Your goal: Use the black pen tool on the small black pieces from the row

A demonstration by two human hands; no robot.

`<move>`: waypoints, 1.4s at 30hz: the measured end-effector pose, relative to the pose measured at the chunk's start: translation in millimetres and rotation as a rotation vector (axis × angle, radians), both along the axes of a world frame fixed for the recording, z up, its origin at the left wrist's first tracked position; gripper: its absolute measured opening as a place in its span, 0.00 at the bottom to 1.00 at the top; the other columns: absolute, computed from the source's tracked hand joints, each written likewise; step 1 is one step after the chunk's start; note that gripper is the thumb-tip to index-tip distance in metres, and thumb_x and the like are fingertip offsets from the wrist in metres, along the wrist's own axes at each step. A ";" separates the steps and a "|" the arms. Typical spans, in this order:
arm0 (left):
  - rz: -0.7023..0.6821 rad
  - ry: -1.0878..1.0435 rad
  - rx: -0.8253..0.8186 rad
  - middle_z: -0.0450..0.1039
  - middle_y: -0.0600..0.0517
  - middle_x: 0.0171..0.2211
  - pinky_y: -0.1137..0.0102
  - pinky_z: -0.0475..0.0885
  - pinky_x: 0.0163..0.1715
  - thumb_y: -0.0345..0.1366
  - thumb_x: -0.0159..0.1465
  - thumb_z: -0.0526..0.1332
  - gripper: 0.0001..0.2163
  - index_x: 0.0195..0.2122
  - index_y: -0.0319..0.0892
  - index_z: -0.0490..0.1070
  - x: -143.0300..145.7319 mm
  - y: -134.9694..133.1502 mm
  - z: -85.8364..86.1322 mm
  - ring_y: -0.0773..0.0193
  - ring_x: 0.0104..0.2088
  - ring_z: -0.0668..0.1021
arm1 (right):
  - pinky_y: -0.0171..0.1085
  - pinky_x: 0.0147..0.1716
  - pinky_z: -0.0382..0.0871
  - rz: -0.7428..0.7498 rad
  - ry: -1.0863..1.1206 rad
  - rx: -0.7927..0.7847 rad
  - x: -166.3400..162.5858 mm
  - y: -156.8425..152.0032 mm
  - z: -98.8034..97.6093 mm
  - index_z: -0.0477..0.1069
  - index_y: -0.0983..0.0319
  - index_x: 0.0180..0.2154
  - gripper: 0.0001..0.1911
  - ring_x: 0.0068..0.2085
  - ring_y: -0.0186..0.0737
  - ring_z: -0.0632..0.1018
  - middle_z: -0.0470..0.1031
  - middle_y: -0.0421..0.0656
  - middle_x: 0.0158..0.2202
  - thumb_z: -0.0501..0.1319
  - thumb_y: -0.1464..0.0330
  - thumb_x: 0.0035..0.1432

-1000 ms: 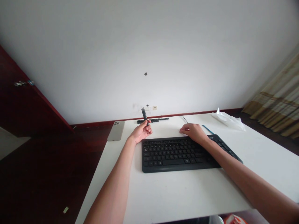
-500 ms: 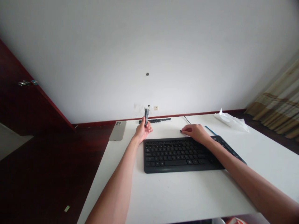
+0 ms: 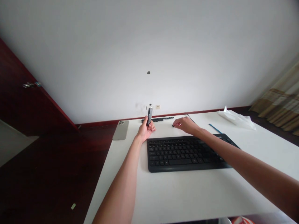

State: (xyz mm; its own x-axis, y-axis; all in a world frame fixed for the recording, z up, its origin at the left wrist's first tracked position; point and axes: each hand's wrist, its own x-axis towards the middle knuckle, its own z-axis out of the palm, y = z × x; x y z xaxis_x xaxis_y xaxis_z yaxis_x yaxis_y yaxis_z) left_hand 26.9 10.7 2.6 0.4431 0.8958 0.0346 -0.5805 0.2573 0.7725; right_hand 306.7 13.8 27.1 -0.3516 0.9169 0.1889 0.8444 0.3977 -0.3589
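Note:
My left hand (image 3: 145, 130) is closed round a dark keycap puller (image 3: 149, 115), held upright with its thin prongs upward. The hand sits just beyond the top left corner of the black keyboard (image 3: 177, 155). Above the table, behind the keyboard, my right hand (image 3: 186, 125) pinches a small black keycap (image 3: 173, 125) between its fingertips. An uneven line of black keycaps (image 3: 161, 119) lies along the table's far edge, partly hidden by my left hand. My right forearm covers the right part of the keyboard.
A phone (image 3: 121, 130) lies face down at the table's left edge. To the right are a thin blue stick (image 3: 215, 128) and a crumpled white plastic bag (image 3: 237, 120). A dark cable (image 3: 190, 118) runs to the far edge of the white table (image 3: 187, 196).
My right hand has moved left and away from me with the keycap, toward the line of keycaps. My left hand keeps hold of the puller, which now leans slightly right. The view has shifted a little.

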 end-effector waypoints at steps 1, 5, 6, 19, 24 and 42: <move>0.001 -0.003 0.000 0.48 0.59 0.17 0.70 0.63 0.26 0.62 0.66 0.57 0.29 0.20 0.44 0.55 0.0 0.4 -0.5 0.68 0.20 0.59 | 0.37 0.41 0.75 0.019 0.004 0.001 -5.8 6.3 0.4 0.83 0.57 0.37 0.10 0.38 0.42 0.83 0.85 0.41 0.35 0.62 0.70 0.58; -0.001 -0.010 -0.004 0.48 0.59 0.17 0.70 0.64 0.27 0.62 0.66 0.56 0.29 0.19 0.43 0.57 -0.1 1.7 -2.0 0.68 0.20 0.60 | 0.35 0.39 0.74 0.039 -0.002 0.040 -24.9 29.4 -3.2 0.83 0.59 0.38 0.10 0.37 0.41 0.83 0.85 0.42 0.36 0.62 0.71 0.58; -0.007 -0.011 -0.008 0.48 0.59 0.17 0.71 0.64 0.27 0.62 0.66 0.56 0.29 0.19 0.43 0.57 -0.1 2.0 -2.2 0.68 0.20 0.60 | 0.35 0.39 0.74 0.029 -0.009 0.052 -28.0 34.3 -5.1 0.83 0.59 0.38 0.11 0.37 0.40 0.83 0.84 0.41 0.35 0.62 0.71 0.58; -0.021 -0.022 0.029 0.50 0.59 0.17 0.72 0.65 0.28 0.61 0.67 0.56 0.29 0.20 0.42 0.60 0.2 3.4 -4.9 0.69 0.20 0.61 | 0.37 0.41 0.74 -0.051 -0.048 0.062 -41.4 53.1 -8.4 0.83 0.57 0.38 0.11 0.37 0.42 0.83 0.85 0.40 0.36 0.62 0.73 0.58; -0.021 -0.017 0.027 0.50 0.59 0.17 0.72 0.65 0.29 0.61 0.66 0.57 0.29 0.20 0.42 0.60 0.2 3.2 -4.9 0.69 0.20 0.61 | 0.37 0.41 0.74 -0.056 -0.039 0.036 -42.8 56.0 -7.6 0.83 0.56 0.41 0.12 0.38 0.42 0.83 0.85 0.40 0.38 0.64 0.72 0.57; -0.021 -0.024 -0.002 0.49 0.58 0.18 0.72 0.66 0.28 0.60 0.70 0.52 0.29 0.20 0.41 0.61 0.9 2.7 -4.1 0.69 0.20 0.61 | 0.39 0.38 0.73 -0.105 0.073 0.043 42.4 -45.2 11.7 0.83 0.54 0.39 0.12 0.35 0.44 0.83 0.85 0.41 0.35 0.62 0.59 0.60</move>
